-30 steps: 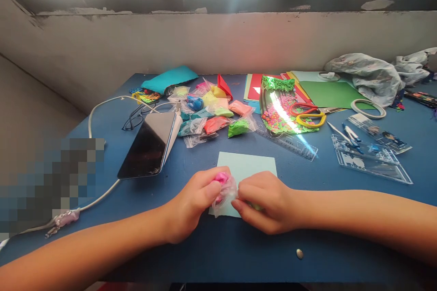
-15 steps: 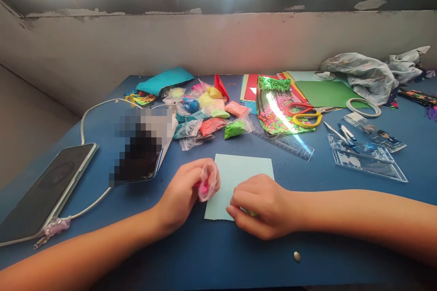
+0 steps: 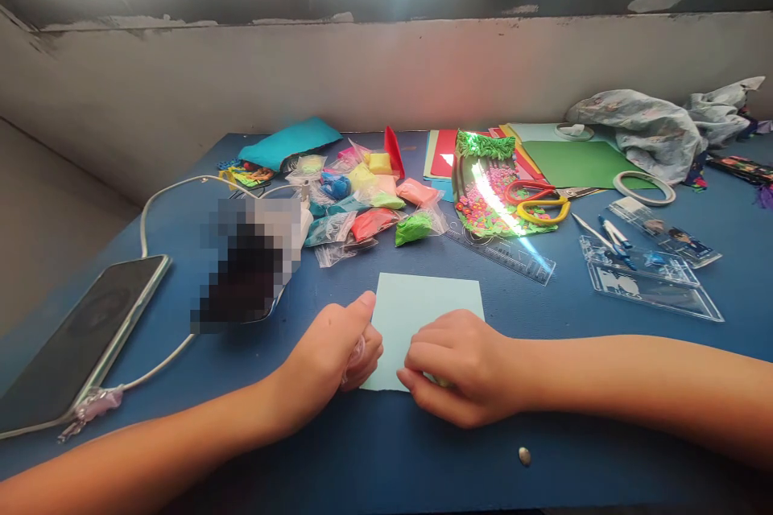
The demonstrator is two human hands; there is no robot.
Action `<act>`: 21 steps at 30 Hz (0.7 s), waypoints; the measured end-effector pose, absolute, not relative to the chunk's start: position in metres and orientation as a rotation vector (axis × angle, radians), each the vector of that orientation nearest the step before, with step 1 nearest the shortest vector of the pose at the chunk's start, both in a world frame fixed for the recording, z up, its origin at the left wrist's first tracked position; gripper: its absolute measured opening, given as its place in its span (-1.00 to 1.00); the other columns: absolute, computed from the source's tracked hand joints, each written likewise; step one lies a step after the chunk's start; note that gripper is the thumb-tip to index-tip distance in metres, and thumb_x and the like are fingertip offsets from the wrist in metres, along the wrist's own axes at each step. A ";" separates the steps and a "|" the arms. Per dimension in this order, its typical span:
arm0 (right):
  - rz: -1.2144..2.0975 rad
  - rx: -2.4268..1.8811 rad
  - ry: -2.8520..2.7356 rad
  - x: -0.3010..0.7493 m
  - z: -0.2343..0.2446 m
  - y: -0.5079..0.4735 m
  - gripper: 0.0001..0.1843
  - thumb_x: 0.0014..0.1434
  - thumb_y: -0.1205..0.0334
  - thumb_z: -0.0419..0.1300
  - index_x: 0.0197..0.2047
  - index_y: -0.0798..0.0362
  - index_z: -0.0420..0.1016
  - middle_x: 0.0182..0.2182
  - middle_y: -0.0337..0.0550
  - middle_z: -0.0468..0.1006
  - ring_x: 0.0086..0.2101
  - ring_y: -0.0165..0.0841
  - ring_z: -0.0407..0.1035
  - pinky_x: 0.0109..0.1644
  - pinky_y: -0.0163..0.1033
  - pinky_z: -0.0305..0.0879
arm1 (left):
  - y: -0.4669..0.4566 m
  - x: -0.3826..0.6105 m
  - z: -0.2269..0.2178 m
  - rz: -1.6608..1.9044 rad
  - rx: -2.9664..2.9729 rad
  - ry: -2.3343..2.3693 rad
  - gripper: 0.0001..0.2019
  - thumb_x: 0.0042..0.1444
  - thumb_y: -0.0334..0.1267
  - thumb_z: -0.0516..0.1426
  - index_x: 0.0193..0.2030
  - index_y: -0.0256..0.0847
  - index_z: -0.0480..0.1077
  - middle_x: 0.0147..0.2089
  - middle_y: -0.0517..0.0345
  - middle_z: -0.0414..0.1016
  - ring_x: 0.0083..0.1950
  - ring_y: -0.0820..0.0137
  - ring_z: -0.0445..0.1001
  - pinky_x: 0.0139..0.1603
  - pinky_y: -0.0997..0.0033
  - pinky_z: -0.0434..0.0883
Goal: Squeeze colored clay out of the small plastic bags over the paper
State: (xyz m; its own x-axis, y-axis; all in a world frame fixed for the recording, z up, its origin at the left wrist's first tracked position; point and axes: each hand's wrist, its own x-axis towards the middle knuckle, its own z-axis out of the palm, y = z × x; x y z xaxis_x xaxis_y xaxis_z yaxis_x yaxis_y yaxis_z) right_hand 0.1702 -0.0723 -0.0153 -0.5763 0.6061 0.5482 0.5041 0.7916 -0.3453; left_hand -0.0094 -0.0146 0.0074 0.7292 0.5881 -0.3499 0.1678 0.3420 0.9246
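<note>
Desk: blue desk (image 3: 604,386) under a sunlit window sill, strewn with craft supplies.
Left fingers: left hand (image 3: 329,358) curled shut around a small clear plastic bag (image 3: 355,352), thumb up, touching the left edge of the pale blue square paper (image 3: 423,314).
Right fingers: right hand (image 3: 462,366) closed, pressed on the paper's near edge, likely pinning it; something greenish barely shows under them, so I cannot tell the contents.
Beyond the paper: coloured clay packets (image 3: 374,209); clear ruler (image 3: 501,249); red-and-yellow scissors (image 3: 537,205).
Left of the paper: phone (image 3: 78,342).

Home craft desk, blue table (image 3: 604,418), clay packets (image 3: 374,209), coloured paper (image 3: 573,165), scissors (image 3: 537,205)
</note>
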 end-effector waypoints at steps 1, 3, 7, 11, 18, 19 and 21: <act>0.189 -0.828 -2.291 0.170 -0.016 -0.073 -0.68 0.31 0.32 -0.05 -0.50 0.02 0.21 -0.67 -0.34 0.31 -0.65 -0.49 0.11 -0.54 -0.32 0.01 | -0.015 -0.009 0.007 0.283 1.249 0.737 -0.28 0.08 0.37 -0.02 -0.81 -0.14 -0.12 -0.79 0.34 -0.21 -0.69 0.59 -0.17 -0.63 0.42 -0.09; 0.165 -0.866 -2.221 0.170 -0.017 -0.074 -0.72 0.34 0.23 -0.04 -0.43 0.03 0.25 -0.66 -0.34 0.34 -0.64 -0.50 0.16 -0.54 -0.34 0.03 | -0.016 -0.009 0.007 0.290 1.357 0.733 -0.31 0.11 0.38 -0.06 -0.75 -0.16 -0.02 -0.73 0.32 -0.09 -0.63 0.54 -0.07 -0.58 0.42 0.00; 0.107 -0.922 -2.028 0.170 -0.019 -0.074 -0.70 0.34 -0.05 0.02 -0.22 0.04 0.25 -0.58 -0.31 0.44 -0.62 -0.50 0.27 -0.52 -0.39 0.14 | -0.020 -0.011 0.005 0.343 1.488 0.675 -0.43 0.18 0.33 -0.10 -0.41 -0.20 0.23 -0.46 0.27 0.17 -0.44 0.48 0.12 -0.41 0.46 0.19; 0.122 -0.945 -1.956 0.169 -0.021 -0.073 -0.72 0.34 0.03 0.06 -0.02 0.03 0.22 -0.52 -0.30 0.50 -0.59 -0.50 0.33 -0.48 -0.41 0.21 | -0.021 -0.013 0.005 0.329 1.464 0.656 -0.52 0.25 0.25 -0.11 -0.18 -0.16 0.24 -0.33 0.26 0.20 -0.35 0.47 0.18 -0.31 0.47 0.24; 0.304 -0.978 -1.991 0.173 -0.018 -0.070 -0.93 0.34 0.28 0.03 -0.17 0.04 0.31 -0.44 -0.23 0.56 -0.51 -0.50 0.40 -0.40 -0.43 0.29 | -0.016 -0.007 0.005 0.336 1.584 0.604 -0.64 0.15 0.08 0.14 -0.17 -0.20 0.27 -0.35 0.27 0.24 -0.38 0.49 0.21 -0.38 0.51 0.24; 0.294 -0.998 -1.962 0.173 -0.018 -0.070 -0.92 0.34 0.28 0.03 -0.21 0.04 0.31 -0.47 -0.25 0.54 -0.53 -0.51 0.38 -0.41 -0.44 0.27 | -0.015 -0.007 0.004 0.346 1.611 0.625 -0.68 0.18 0.03 0.13 -0.16 -0.20 0.28 -0.38 0.28 0.24 -0.40 0.50 0.22 -0.40 0.51 0.23; 0.274 -1.029 -1.893 0.172 -0.017 -0.071 -0.89 0.34 0.29 0.02 -0.26 0.05 0.30 -0.52 -0.29 0.50 -0.56 -0.54 0.34 -0.44 -0.46 0.25 | -0.015 -0.007 0.002 0.349 1.676 0.665 -0.72 0.23 -0.01 0.07 -0.20 -0.21 0.30 -0.43 0.29 0.27 -0.46 0.51 0.24 -0.42 0.51 0.23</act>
State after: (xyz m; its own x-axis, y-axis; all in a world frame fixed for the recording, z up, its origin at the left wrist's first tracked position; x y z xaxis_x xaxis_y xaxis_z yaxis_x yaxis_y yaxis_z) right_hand 0.1725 -0.0709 -0.0165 -0.2139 0.7507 0.6250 0.5425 0.6234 -0.5631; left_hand -0.0073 -0.0150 0.0022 0.7887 0.6008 -0.1305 0.2339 -0.0968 0.9674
